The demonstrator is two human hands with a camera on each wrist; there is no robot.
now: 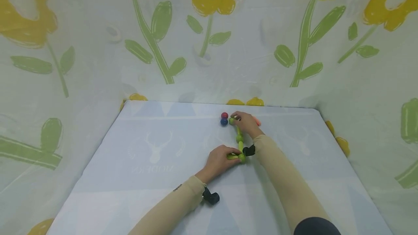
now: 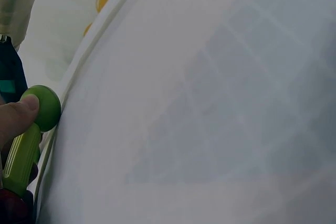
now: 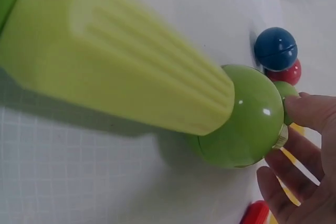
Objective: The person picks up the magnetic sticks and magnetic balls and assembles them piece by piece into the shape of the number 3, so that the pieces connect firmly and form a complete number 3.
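Note:
On the table lies a chain of green balls joined by yellow-green ridged rods. My right hand (image 1: 247,123) pinches the far green ball (image 1: 232,120) between thumb and fingers. A middle green ball (image 1: 240,139) sits between two rods, seen close as a yellow-green rod (image 3: 131,66) and green ball (image 3: 241,114) in the right wrist view. At the near end my left hand (image 1: 219,160) grips a sideways rod (image 1: 232,157) beside the near green ball (image 1: 242,158). The left wrist view has my thumb on a green ball (image 2: 46,109) above a ridged rod (image 2: 22,156).
A red ball (image 1: 224,115) and a blue ball (image 1: 224,122) touch, left of my right hand. Behind that hand lies a reddish-orange rod (image 1: 257,120). Flower-printed curtains (image 1: 228,53) surround the pale cloth-covered table (image 1: 114,155) on the back and sides.

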